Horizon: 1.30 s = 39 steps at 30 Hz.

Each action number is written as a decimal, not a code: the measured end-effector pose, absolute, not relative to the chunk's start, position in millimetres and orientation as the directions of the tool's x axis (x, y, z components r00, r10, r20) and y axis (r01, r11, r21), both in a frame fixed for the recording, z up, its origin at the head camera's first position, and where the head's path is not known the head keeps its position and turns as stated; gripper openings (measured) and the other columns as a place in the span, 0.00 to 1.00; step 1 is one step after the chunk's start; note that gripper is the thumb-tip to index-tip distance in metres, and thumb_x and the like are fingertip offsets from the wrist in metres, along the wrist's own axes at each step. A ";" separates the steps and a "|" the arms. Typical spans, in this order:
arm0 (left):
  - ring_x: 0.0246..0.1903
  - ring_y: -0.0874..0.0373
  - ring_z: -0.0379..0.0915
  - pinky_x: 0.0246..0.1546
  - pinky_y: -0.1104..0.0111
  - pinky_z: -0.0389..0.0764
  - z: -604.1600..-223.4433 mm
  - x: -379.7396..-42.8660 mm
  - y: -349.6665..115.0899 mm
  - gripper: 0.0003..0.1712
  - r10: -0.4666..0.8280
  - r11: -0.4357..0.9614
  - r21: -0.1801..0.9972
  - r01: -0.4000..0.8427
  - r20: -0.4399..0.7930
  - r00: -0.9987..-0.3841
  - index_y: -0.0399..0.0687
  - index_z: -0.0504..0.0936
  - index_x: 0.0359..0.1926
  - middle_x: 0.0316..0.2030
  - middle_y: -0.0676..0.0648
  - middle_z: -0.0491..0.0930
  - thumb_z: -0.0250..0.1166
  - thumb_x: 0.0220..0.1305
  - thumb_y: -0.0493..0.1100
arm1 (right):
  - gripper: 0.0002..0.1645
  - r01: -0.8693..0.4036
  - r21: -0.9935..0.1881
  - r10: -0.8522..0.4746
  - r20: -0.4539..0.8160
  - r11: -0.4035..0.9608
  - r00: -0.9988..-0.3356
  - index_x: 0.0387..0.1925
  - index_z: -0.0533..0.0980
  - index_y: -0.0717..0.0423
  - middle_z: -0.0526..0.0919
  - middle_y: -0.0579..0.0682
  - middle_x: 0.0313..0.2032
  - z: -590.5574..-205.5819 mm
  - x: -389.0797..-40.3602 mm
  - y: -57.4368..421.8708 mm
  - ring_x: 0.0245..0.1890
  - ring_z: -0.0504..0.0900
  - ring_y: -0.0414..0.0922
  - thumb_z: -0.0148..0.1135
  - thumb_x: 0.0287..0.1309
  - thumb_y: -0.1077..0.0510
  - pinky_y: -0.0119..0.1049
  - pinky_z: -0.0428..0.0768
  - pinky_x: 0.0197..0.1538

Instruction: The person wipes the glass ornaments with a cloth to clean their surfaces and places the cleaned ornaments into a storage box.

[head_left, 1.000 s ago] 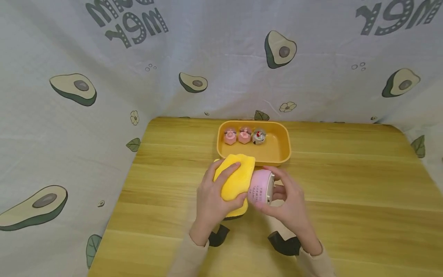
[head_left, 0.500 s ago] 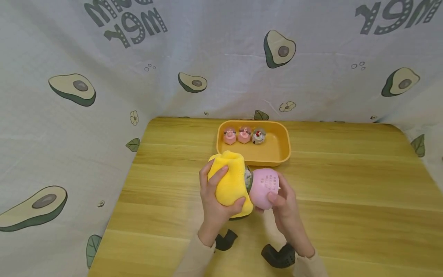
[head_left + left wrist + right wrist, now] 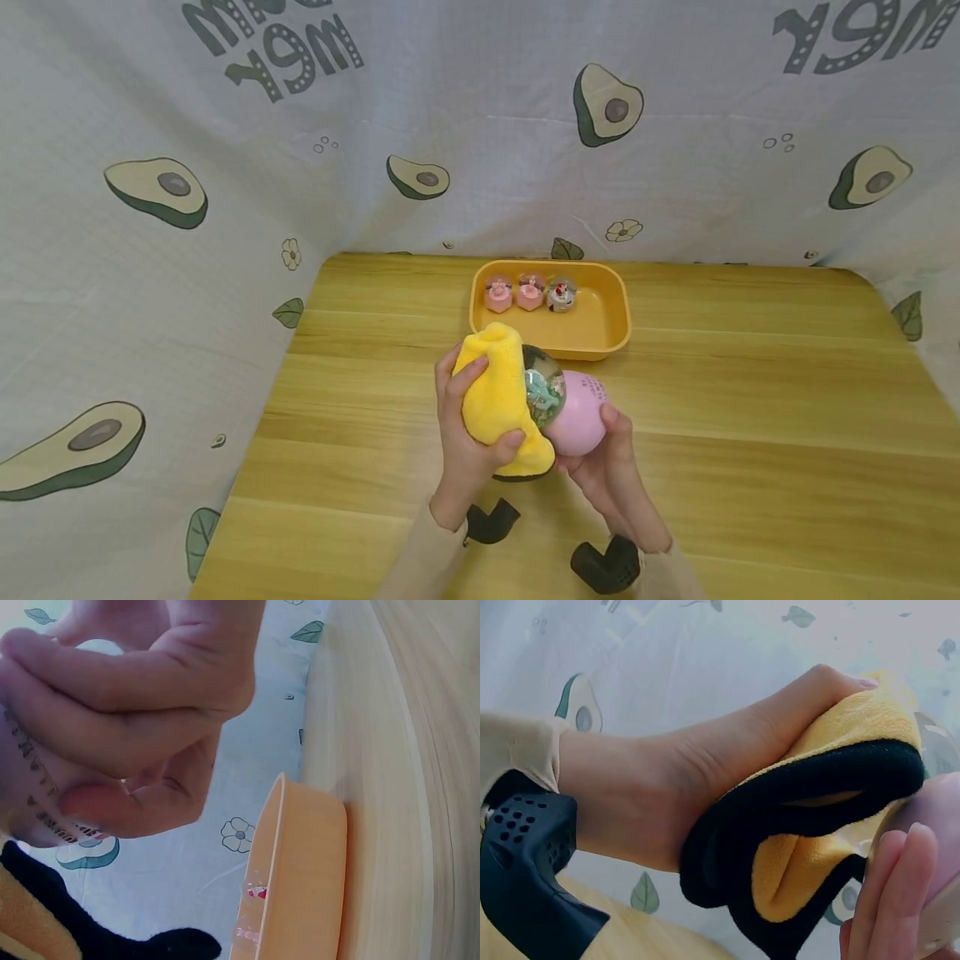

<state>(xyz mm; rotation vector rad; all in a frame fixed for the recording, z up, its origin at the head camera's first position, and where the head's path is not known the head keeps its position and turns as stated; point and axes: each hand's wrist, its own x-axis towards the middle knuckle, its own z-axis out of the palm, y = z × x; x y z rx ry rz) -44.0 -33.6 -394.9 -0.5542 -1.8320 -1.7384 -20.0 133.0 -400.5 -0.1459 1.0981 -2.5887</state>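
Note:
My left hand grips a yellow plush cloth with a black edge, bunched against the left side of a snow globe's clear dome. The snow globe is tilted on its side, its pink base to the right and a turquoise figure showing inside the dome. My right hand holds that pink base, fingers curled round it. In the left wrist view the right hand's fingers wrap the base, where printed lettering shows. The right wrist view shows the folded cloth overlapping the dome, which it partly hides.
Behind the hands stands a yellow tray on the wooden table. Three small globes sit in its left part: two pink ones and a white one with red inside. A printed curtain hangs at the table's back edge.
The right hand has turned the snow globe, so its underside no longer faces right and the base lettering has shifted upward. More of the dome now shows beside the cloth.

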 end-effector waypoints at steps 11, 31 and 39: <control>0.54 0.45 0.58 0.45 0.54 0.67 -390.4 -46.4 -46.2 0.36 -0.061 0.147 0.778 0.611 0.624 -0.779 0.54 0.66 0.57 0.59 0.41 0.55 0.62 0.48 0.63 | 0.26 0.213 -0.662 -0.361 0.092 -0.718 -0.928 0.55 0.59 0.52 0.75 0.55 0.39 -411.4 -20.9 145.4 0.26 0.79 0.43 0.33 0.62 0.42 0.28 0.77 0.28; 0.58 0.49 0.52 0.48 0.53 0.65 -393.0 -46.9 -57.4 0.32 -0.038 0.224 0.817 0.532 0.552 -0.833 0.64 0.70 0.58 0.64 0.47 0.46 0.65 0.49 0.59 | 0.29 0.225 -0.564 -0.399 0.205 -0.794 -0.894 0.61 0.56 0.52 0.72 0.61 0.48 -413.6 -22.8 159.2 0.39 0.78 0.52 0.44 0.60 0.47 0.40 0.77 0.42; 0.57 0.46 0.54 0.47 0.53 0.66 -379.4 -41.0 -56.1 0.31 -0.048 0.173 0.841 0.513 0.527 -0.849 0.58 0.69 0.58 0.62 0.37 0.47 0.64 0.52 0.56 | 0.36 0.234 -0.547 -0.453 0.309 -0.804 -0.836 0.65 0.51 0.53 0.65 0.58 0.56 -401.5 -24.7 158.1 0.51 0.69 0.58 0.50 0.56 0.52 0.51 0.69 0.52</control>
